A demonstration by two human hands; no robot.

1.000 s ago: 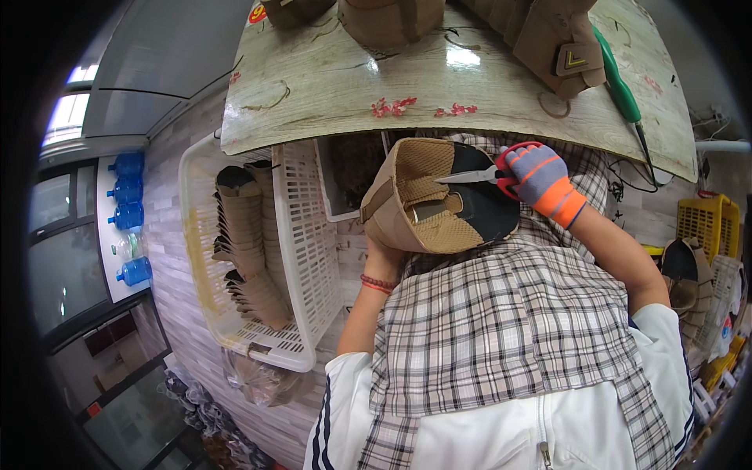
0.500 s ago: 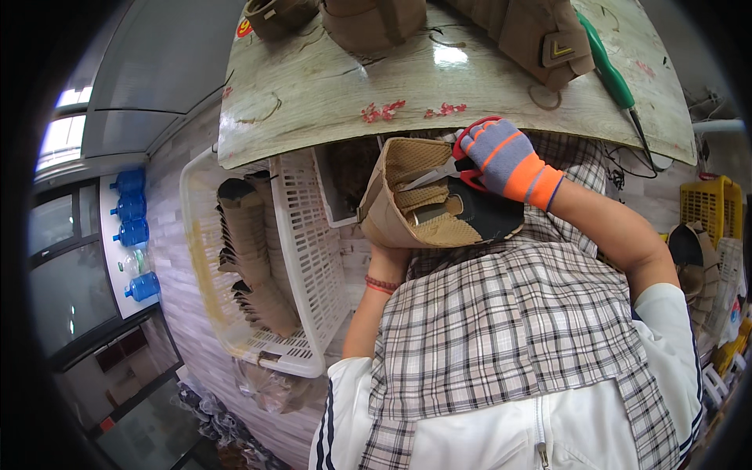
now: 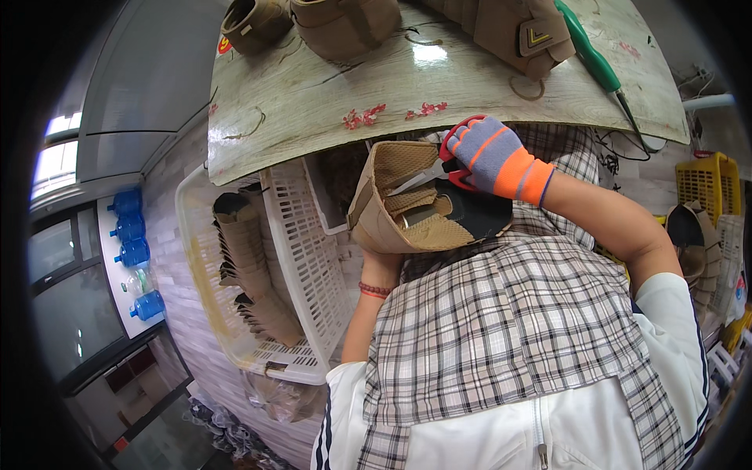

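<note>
A tan shoe upper [image 3: 362, 205] with a mesh lining and a dark inner piece is held over my lap, its opening toward me. From below, my left hand [image 3: 381, 268] holds it; the fingers are hidden beneath the upper. A bracelet circles that wrist. My right hand [image 3: 492, 157], in a grey and orange glove, is closed round the red handles of a pair of scissors [image 3: 454, 160]. Their blades reach into the upper's opening, near the mesh lining. Whether they touch the lining I cannot tell.
Ahead is a wood-patterned table [image 3: 298, 110] bearing several brown shoe uppers [image 3: 345, 27] and a green-handled tool [image 3: 589, 51]. A white plastic basket [image 3: 309, 274] with stacked uppers stands at left. Yellow crates [image 3: 705, 184] and more uppers [image 3: 689, 243] are at right.
The view has shifted slightly, so the table and basket sit a little differently. My hands, the scissors and the upper keep nearly the same position relative to one another.
</note>
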